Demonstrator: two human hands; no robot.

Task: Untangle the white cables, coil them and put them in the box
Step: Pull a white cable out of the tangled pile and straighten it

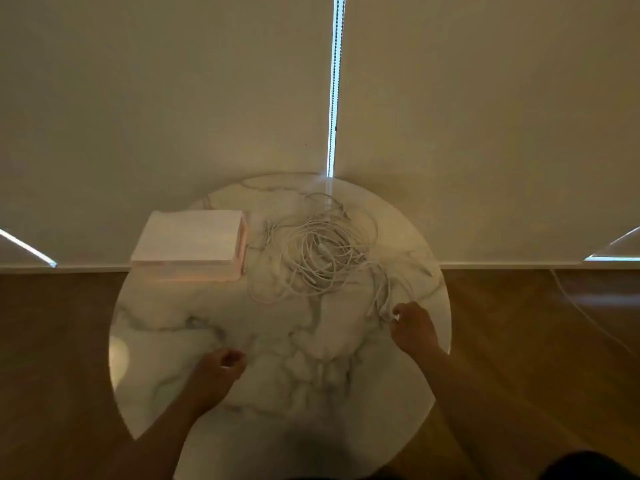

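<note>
One box (pixel 190 244), pale and flat-topped, on one round marble table (pixel 277 341). Just right of the box, close against its side: one tangled heap of white cables (pixel 318 251), loops crossing every way, too knotted to count singly. Further right of the box and nearer the viewer: right hand (pixel 414 323), one of two hands in view, fingers curled and pinching a strand that trails from the heap. Nearer than the box, well apart from it and from the heap: left hand (pixel 218 368), just above the table, fingers curled inward; too blurred to tell whether anything is held inside. Nothing of the cables seen inside the box.
</note>
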